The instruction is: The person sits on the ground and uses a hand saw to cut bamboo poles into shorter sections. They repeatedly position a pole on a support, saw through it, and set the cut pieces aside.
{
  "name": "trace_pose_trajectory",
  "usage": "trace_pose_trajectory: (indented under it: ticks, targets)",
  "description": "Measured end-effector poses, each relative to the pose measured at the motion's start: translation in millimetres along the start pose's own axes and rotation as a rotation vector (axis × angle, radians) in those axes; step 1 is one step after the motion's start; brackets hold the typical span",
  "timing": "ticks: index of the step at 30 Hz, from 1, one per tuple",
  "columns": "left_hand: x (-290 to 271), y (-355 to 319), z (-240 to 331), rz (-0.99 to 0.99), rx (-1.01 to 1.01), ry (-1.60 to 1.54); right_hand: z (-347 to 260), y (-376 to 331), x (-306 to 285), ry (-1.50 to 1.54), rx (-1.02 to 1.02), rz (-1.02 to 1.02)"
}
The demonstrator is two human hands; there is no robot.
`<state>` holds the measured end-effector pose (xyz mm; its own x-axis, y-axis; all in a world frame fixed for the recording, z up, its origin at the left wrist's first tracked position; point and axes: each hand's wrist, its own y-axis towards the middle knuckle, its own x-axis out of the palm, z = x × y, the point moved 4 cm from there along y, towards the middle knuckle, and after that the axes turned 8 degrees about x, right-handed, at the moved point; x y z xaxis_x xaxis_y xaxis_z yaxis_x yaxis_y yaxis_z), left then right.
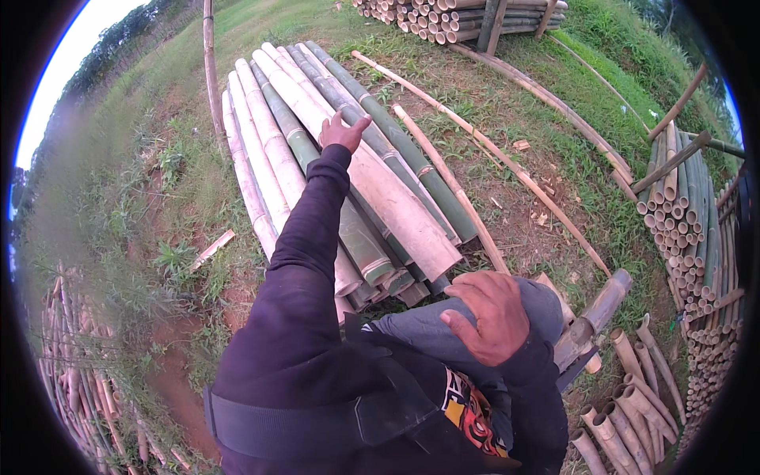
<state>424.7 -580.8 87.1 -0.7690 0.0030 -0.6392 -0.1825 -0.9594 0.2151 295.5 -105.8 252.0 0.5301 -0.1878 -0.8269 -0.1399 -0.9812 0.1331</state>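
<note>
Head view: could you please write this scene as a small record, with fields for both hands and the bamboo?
left hand: fingers spread, over long green and pale bamboo poles; contact unclear
right hand: open, at the grey-trousered knee
lower right: short tan bamboo tubes
far right: stacked round bamboo poles
ground: green grass, bare brown soil

- Pale bamboo slat [396, 210] is showing matt, dry-looking wood with faint grain.
- Green bamboo poles [431, 180] are looking smooth, slightly glossy, ridged at the joints.
- Dark sleeve [305, 237] is showing matt, creased cloth.
- Grey trousers [416, 326] are also looking like matt cloth.
- Wide black strap [285, 429] is looking like matt woven webbing.
- Bare soil [518, 228] is showing a rough, crumbly surface.
</note>
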Motion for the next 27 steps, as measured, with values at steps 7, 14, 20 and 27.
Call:
trace_pose_trajectory:
  ticks: [7, 14, 20, 27]
  targets:
    - [46.9, -106.8, -15.4, -0.358, 0.157, 0.569, 16.3, -72.2, -7.5, -0.176, 0.174, 0.401]
    - [61.6, -63.8, 34.4, -0.396, 0.477, 0.295, 201.7, -270.3, 21.8, -0.05, 1.007, 0.841]
    - [25.1, -144.2, 274.4, -1.017, 0.957, -0.425, 282.7, -355.6, 111.0, 0.11, 1.421, 0.766]
    - [-70.2, -331.4, 465.1, -1.435, 1.878, -0.804, 293.4, -342.6, 111.9, 0.192, 1.425, 0.658]
